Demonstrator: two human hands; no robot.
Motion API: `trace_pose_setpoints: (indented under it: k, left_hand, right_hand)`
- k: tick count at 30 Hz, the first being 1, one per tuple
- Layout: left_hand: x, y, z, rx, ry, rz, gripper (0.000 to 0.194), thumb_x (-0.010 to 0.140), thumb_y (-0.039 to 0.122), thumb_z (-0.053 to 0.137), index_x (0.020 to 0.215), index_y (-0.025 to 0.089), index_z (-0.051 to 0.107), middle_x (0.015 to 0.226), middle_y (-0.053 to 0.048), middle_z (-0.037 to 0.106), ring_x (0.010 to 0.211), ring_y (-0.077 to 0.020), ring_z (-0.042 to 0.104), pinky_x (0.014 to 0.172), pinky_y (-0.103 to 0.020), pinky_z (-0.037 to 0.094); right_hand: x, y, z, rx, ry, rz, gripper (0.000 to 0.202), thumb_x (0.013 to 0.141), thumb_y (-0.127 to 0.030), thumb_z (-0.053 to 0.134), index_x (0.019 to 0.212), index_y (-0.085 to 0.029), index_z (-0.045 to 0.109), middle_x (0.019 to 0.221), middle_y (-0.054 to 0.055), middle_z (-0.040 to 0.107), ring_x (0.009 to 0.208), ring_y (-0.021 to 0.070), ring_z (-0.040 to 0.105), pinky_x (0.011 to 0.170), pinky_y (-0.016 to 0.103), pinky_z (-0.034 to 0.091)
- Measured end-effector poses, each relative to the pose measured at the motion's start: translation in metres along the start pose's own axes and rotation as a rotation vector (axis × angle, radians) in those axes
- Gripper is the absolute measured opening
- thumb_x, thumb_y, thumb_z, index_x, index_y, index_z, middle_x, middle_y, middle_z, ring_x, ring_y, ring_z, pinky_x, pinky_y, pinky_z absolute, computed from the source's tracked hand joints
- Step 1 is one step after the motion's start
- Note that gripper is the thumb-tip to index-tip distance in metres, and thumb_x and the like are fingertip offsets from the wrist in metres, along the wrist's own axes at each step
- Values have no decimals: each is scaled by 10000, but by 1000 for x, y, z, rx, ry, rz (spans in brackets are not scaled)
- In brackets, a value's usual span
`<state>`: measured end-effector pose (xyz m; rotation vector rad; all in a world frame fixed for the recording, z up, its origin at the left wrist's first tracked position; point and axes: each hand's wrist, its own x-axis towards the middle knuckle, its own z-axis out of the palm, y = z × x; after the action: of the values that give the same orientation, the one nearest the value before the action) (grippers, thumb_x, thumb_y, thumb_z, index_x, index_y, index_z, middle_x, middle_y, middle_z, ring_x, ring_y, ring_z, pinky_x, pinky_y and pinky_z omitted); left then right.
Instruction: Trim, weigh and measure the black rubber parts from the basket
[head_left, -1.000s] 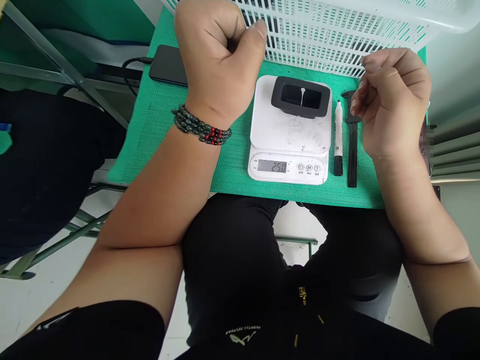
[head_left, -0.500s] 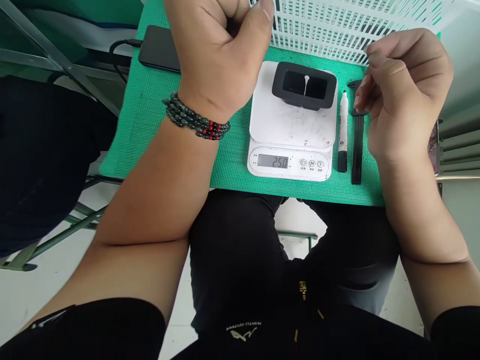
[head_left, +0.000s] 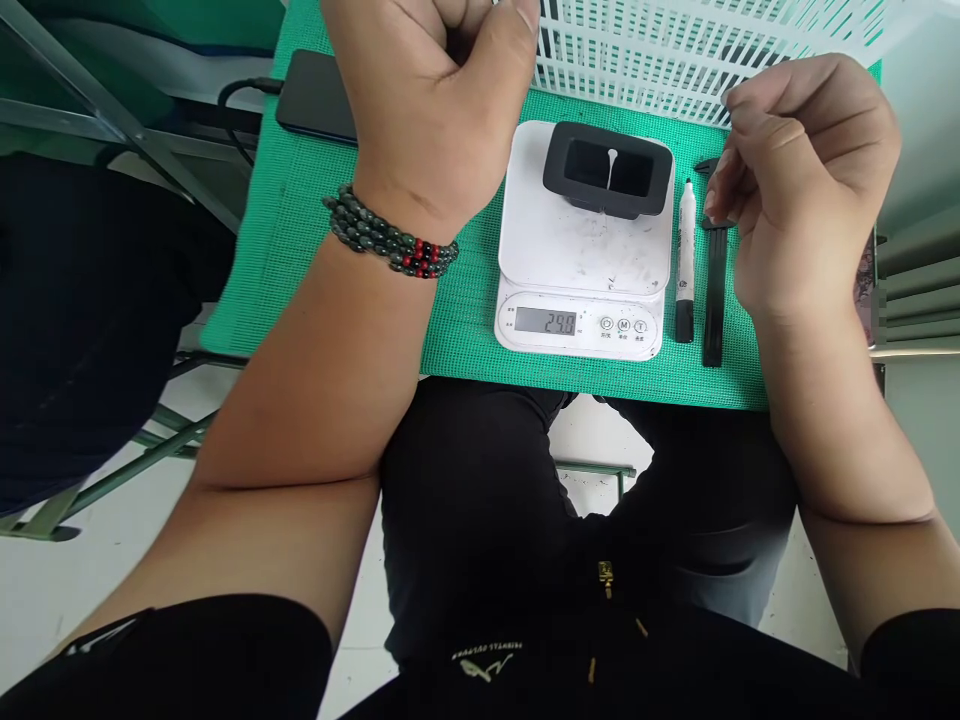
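1. Okay, looking at a green mat (head_left: 285, 230) under pretty much everything.
2. Next, a white basket (head_left: 645, 60) along the far side, slatted wall facing the hands.
3. Near the middle, a white scale (head_left: 570, 260), display lit, showing something in the twenties, last digits too blurry to call.
4. Off to the left, the left hand (head_left: 442, 110), curled in tight near the basket, thumb bent over, fingertips partly cut off by the top edge. Can't tell whether holding anything.
5. Over on the right, the right hand (head_left: 817, 190), fingers bent, thumb and index tips brought together, nothing visible between. Just overlapping the caliper's top end in view; can't tell if touching.
6. Beside the left hand, a black phone (head_left: 315, 100), partly hidden, cable plugged in.
7. Sitting on the scale's far half, a black holder (head_left: 555, 175), hollow, slot in the wall.
8. Right of the marker, a black caliper (head_left: 714, 300).
9. Between scale and caliper, a marker (head_left: 686, 260), capped end nearest the lap.
10. Lastly, a beaded bracelet (head_left: 390, 240) on the left wrist.
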<state>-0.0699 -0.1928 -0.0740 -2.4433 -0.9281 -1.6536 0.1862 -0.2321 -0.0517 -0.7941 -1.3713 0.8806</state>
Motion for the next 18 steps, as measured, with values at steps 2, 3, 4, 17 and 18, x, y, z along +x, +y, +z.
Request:
trace_pose_setpoints:
  k: [2,3,4,17,18]
  left_hand:
    - [0,2,0,25,-1,-24,427,1066,243,557,651,221,459,653,-9,320,581,-128,358,595,-375,310]
    - [0,4,0,40,-6,-41,435,1068,255,554,641,229,476,650,-14,323,584,-141,363,597,-385,318]
    - [0,5,0,47,-11,-52,433,1069,263,550,639,237,509,647,-17,340,588,-153,380,603,-393,333]
    - [1,8,10,24,31,-71,488,1054,274,614,624,257,385,600,2,283,564,-158,289,594,-418,247]
    - [3,12,11,36,10,-90,518,1047,248,628,626,252,326,598,6,261,565,-152,284,591,-419,228]
  right_hand:
    - [0,-2,1,-39,20,30,212,857,-119,631,764,-299,691,767,-11,616,520,143,475,448,340,379]
    - [-1,-3,1,-66,28,45,198,858,-133,640,761,-299,687,775,-9,617,525,141,478,455,339,390]
    - [-1,-4,1,-86,33,55,184,858,-147,645,757,-296,682,778,-7,615,528,141,481,458,338,400]
    - [2,4,0,-45,14,102,129,843,-302,764,760,-306,666,721,-10,618,537,177,579,452,355,427]
    - [2,5,0,-49,17,107,136,853,-325,766,768,-303,662,717,-11,616,537,174,583,458,350,430]
